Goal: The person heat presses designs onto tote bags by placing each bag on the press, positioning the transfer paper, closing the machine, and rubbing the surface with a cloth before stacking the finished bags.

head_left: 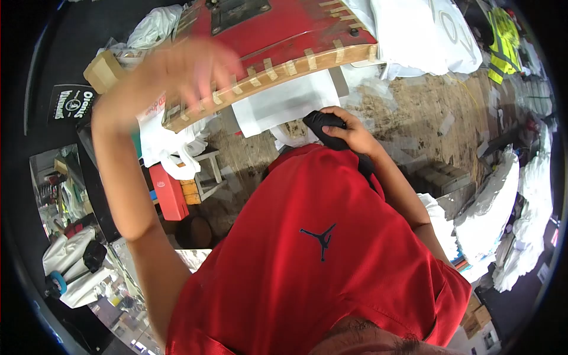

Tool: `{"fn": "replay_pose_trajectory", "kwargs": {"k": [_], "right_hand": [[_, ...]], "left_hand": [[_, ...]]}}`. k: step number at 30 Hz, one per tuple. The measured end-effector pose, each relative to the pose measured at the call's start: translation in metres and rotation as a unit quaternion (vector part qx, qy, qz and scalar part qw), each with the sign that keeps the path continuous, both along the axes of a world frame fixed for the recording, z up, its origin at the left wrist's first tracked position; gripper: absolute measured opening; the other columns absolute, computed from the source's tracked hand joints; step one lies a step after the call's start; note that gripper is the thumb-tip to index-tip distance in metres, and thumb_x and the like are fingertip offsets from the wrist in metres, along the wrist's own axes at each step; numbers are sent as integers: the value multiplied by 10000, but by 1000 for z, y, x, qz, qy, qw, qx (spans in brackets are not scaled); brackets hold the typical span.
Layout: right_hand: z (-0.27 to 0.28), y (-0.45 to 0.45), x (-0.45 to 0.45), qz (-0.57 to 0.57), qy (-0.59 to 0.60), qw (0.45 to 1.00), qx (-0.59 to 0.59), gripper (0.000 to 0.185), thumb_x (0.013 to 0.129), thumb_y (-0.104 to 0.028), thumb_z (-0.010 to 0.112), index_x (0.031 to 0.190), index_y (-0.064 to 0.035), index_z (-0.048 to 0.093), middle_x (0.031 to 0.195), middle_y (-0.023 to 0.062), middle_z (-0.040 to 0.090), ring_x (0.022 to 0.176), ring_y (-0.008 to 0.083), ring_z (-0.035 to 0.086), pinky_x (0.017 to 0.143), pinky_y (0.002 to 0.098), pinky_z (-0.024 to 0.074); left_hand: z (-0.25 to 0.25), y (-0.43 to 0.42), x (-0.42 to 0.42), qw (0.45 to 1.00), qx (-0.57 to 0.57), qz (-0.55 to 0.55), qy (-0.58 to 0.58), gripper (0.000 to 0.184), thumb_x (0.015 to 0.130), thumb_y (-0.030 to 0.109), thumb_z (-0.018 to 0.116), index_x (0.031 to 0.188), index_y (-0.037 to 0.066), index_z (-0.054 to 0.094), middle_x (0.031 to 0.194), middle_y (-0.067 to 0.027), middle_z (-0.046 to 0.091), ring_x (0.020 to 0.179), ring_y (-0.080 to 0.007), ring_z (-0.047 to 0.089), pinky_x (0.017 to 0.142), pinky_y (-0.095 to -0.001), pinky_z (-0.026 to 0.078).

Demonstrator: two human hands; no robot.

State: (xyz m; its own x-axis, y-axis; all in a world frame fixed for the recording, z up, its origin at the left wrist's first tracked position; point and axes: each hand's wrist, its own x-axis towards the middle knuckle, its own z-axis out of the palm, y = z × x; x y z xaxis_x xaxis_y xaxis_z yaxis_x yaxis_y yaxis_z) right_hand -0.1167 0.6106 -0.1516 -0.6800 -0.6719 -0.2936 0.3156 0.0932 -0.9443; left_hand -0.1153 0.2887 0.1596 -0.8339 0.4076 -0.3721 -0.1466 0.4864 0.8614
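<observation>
My left hand (pixel 204 68), blurred by motion, is over the left end of a red panel (pixel 284 32). Its fingers look spread, with nothing visible between them; whether it touches the panel cannot be told. Strips of tan tape (pixel 270 68) line the panel's wooden-looking edge. At the front of my red shirt, my right hand (pixel 349 131) is closed round a soft black item (pixel 324 127), perhaps folded cloth. A white sheet (pixel 284 103) hangs or lies below the panel's edge, left of my right hand.
A white plastic bag (pixel 171 142), a red box (pixel 168 192) and a small wooden stool (pixel 208 171) are at the left. White covered material (pixel 423 35) sits at the upper right. White wrapped bundles (pixel 488 207) stand right of the worn floor (pixel 414 112).
</observation>
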Motion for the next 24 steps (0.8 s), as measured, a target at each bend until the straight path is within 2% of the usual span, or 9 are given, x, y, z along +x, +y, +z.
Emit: {"fn": "replay_pose_trajectory", "kwargs": {"k": [1, 2, 4, 6, 9, 11, 14, 16, 24], "right_hand": [[0, -5, -6, -17, -11, 1000, 18, 437, 876, -175, 724, 1279, -71, 590, 1136, 62, 640, 997, 167, 608, 881, 304, 497], [9, -12, -11, -40, 29, 998, 45, 442, 861, -154, 738, 1268, -62, 593, 1132, 80, 659, 985, 190, 633, 882, 317, 506], [8, -24, -30, -23, 98, 993, 66, 443, 856, -149, 740, 1265, -62, 594, 1147, 93, 659, 1014, 206, 635, 905, 323, 500], [7, -34, -48, -6, 202, 976, 88, 466, 842, -146, 744, 1276, -76, 590, 1203, 129, 642, 1096, 258, 626, 969, 339, 473], [-3, -55, -76, -28, 337, 938, 80, 518, 818, -184, 754, 1299, -106, 578, 1232, 176, 609, 1119, 353, 609, 969, 378, 478], [3, -91, -99, -44, 494, 856, 142, 501, 835, -278, 727, 1299, -148, 588, 1251, 222, 587, 1131, 433, 580, 947, 447, 499], [-2, -123, -130, 23, 557, 804, 205, 515, 862, -355, 690, 1326, -161, 581, 1287, 226, 577, 1152, 425, 576, 956, 460, 495], [24, -144, -143, 134, 436, 813, 361, 536, 883, -420, 648, 1348, -164, 570, 1286, 208, 594, 1155, 409, 576, 965, 465, 487], [-20, -142, -145, 88, 580, 767, 262, 407, 839, -250, 717, 1217, -121, 639, 1108, 208, 670, 1059, 408, 614, 964, 482, 464]], "left_hand": [[-47, -24, 27, 972, 122, -187, 77, 461, 910, 376, 703, 1215, 35, 644, 1015, -105, 726, 840, -132, 678, 777, -273, 540], [-44, -8, 56, 971, 101, -161, -148, 458, 894, 291, 736, 1257, 32, 630, 1016, -100, 725, 893, -155, 689, 807, -292, 539], [-127, -11, 98, 967, 16, -165, -191, 425, 960, 359, 640, 1196, 6, 638, 1061, -123, 716, 961, -183, 678, 830, -319, 540], [-280, -35, 146, 933, 98, 96, -332, 585, 947, 540, 612, 1182, 5, 643, 1048, -121, 714, 951, -199, 675, 848, -347, 544], [-400, -11, 180, 871, 31, 457, -176, 494, 937, 435, 684, 1187, 15, 609, 893, -28, 672, 810, -154, 625, 772, -326, 519], [-400, 31, 146, 680, 401, 602, -118, 495, 906, 355, 747, 1242, 40, 566, 915, -18, 670, 817, -147, 601, 779, -347, 506], [-448, 25, 120, 582, 420, 687, -114, 432, 866, 261, 799, 1181, 37, 606, 907, -20, 671, 815, -150, 599, 770, -333, 503], [-434, 22, 126, 588, 422, 683, -102, 407, 854, 226, 810, 1149, 23, 618, 907, -24, 673, 812, -151, 600, 772, -329, 504], [-414, 17, 178, 710, 288, 615, -185, 402, 835, 274, 824, 1066, -13, 663, 931, -56, 691, 708, -125, 612, 681, -260, 503]]}}
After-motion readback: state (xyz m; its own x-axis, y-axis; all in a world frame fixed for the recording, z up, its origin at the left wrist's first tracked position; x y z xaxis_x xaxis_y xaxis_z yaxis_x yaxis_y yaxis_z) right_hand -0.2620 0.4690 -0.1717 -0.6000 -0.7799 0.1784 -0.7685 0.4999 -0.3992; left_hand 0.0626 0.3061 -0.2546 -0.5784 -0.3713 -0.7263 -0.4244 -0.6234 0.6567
